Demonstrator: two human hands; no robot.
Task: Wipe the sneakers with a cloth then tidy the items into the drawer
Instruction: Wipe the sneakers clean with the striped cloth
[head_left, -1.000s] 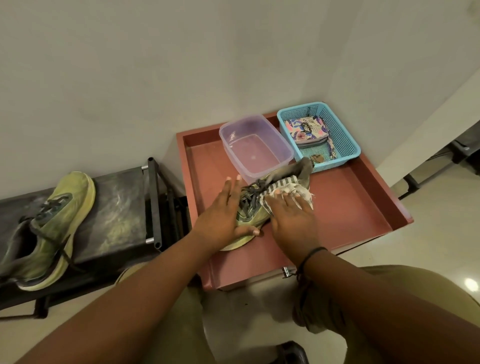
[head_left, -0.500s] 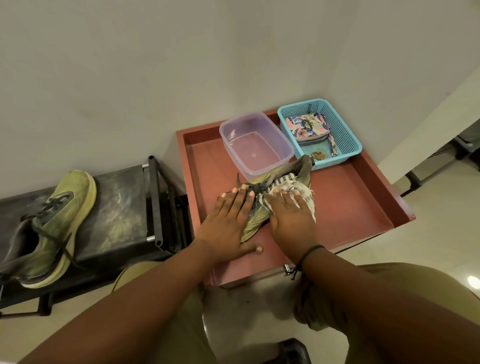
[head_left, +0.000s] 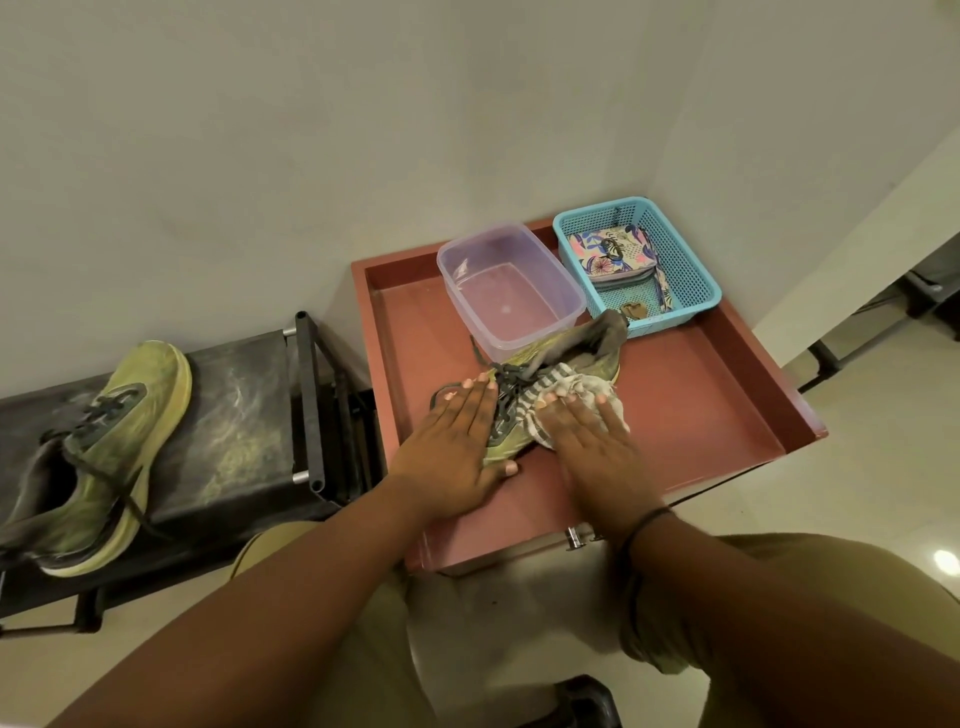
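Note:
A dirty yellow-green sneaker (head_left: 571, 353) with dark laces lies in the red drawer (head_left: 701, 415), toe toward me. My left hand (head_left: 457, 447) lies flat on its toe and left side, fingers straight. My right hand (head_left: 587, 441) presses a striped white cloth (head_left: 561, 387) onto the shoe's right side, fingers straight. The second sneaker (head_left: 104, 447) of the pair rests on a dark bench (head_left: 239, 415) at the left.
A clear plastic tub (head_left: 506, 291) stands at the drawer's back, just beyond the shoe. Beside it a blue mesh basket (head_left: 691, 270) holds a floral pouch (head_left: 613, 252). A white wall rises behind. Pale floor lies to the right.
My left hand slid down from the laces to lie flat over the toe. My right hand with the cloth shifted slightly along the shoe's side.

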